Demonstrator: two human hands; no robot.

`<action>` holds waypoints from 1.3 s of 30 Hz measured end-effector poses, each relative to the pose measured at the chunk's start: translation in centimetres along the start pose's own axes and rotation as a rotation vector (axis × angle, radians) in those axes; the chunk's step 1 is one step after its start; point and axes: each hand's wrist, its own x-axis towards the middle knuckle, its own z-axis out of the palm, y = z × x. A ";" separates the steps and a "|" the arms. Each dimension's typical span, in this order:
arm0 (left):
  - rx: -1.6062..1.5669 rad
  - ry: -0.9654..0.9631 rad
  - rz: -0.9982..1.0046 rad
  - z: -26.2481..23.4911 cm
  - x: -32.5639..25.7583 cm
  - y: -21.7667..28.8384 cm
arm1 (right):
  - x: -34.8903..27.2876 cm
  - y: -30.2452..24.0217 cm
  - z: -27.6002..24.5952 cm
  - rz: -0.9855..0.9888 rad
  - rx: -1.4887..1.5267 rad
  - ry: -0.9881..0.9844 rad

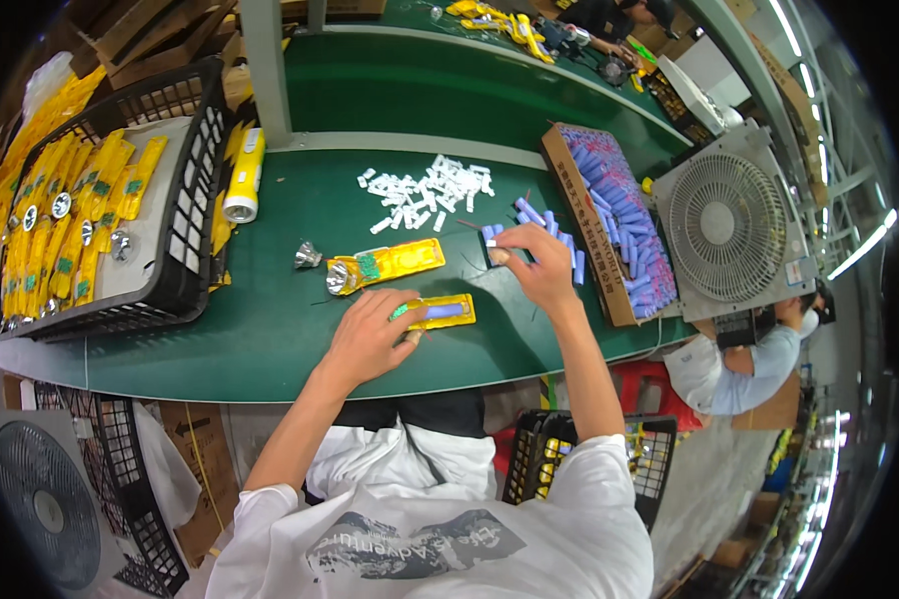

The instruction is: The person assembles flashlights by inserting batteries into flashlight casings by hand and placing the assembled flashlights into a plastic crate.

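Observation:
My left hand rests on the bench, its fingers closed over one end of a yellow flashlight housing half. A purple-blue battery cell lies inside that shell, and a bit of green circuit board shows beside my fingers. To the right, my right hand pinches what looks like a small white piece, beside a small dark block. Just beyond my left hand lies another yellow housing half with a green board and a silver reflector. A loose reflector sits left of it.
White pieces lie heaped at mid-bench. Loose cells lie by a carton full of cells, with a fan beyond. At left stand a yellow flashlight and a black crate of yellow shells. Other people work nearby.

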 end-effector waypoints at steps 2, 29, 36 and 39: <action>-0.019 -0.011 -0.006 0.1 -0.1 0.3 | -2.7 -1.1 -0.4 0.059 0.040 0.058; 0.108 -0.017 -0.018 1.3 -1.0 1.2 | -6.9 -4.8 3.0 1.211 0.604 -0.048; 0.120 -0.022 -0.031 1.1 -1.2 0.6 | -6.6 -5.3 4.1 1.261 0.567 0.119; 0.119 -0.024 -0.051 1.2 -1.4 0.7 | -6.5 -5.4 4.6 1.328 0.656 0.228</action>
